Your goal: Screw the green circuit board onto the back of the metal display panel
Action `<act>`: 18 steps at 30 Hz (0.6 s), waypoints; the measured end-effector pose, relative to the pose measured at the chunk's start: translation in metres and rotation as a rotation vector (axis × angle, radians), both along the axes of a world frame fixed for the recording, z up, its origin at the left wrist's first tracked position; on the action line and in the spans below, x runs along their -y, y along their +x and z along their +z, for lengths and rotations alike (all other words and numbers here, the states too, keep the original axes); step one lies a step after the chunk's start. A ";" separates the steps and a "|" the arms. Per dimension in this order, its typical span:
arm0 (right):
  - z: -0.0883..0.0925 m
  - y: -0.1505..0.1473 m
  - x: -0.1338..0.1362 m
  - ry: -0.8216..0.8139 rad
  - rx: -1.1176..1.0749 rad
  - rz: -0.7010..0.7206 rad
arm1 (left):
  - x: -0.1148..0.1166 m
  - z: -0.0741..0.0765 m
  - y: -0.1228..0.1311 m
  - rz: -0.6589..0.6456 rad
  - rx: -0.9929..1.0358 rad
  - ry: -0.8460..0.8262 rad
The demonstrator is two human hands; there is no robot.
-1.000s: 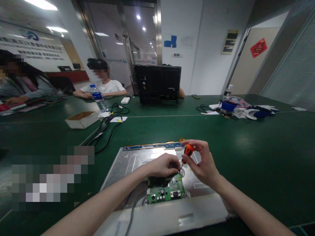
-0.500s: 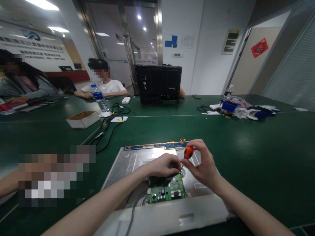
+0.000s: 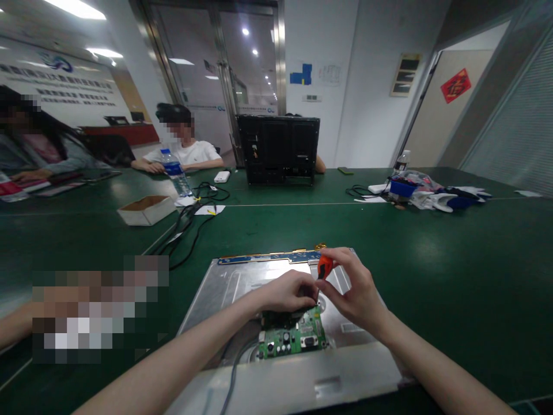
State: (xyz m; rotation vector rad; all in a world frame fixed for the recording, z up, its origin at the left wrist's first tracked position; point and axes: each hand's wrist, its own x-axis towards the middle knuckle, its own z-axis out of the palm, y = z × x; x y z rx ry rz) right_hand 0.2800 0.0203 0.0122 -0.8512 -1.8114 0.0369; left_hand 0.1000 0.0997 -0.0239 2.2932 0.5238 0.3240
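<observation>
My right hand (image 3: 355, 288) grips a small screwdriver by its orange and black handle (image 3: 324, 267). The shaft points down at the far right corner of a green circuit board (image 3: 294, 336), nearly upright. My left hand (image 3: 290, 291) lies low over the board's far edge, its thumb and fingertips pinched together beside the shaft. What those fingertips hold, if anything, is hidden. Under the board is a silver metal panel (image 3: 216, 294) with a blue circuit strip (image 3: 259, 258) along its far edge. A grey cable (image 3: 234, 374) runs from the board's left side toward me.
On the green table stand a cardboard box (image 3: 147, 210), a tilted water bottle (image 3: 176, 173) and black cables (image 3: 190, 225). A black monitor (image 3: 279, 150) faces away behind. Gloves and bags (image 3: 425, 190) lie far right. Several people sit around; another person's arm (image 3: 15, 320) is at left.
The screwdriver handle has shifted slightly left and become more upright, with my right fingers turned around it. My left hand has stayed in place at the board's edge.
</observation>
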 end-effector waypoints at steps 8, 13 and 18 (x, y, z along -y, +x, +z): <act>0.002 0.001 0.000 -0.011 0.044 -0.009 | 0.002 0.002 0.000 -0.014 0.010 -0.016; 0.002 0.001 0.001 -0.015 0.033 0.018 | 0.001 0.002 0.000 -0.022 0.016 -0.015; -0.003 0.002 -0.003 -0.004 -0.027 -0.024 | 0.001 0.002 -0.001 -0.009 0.013 0.000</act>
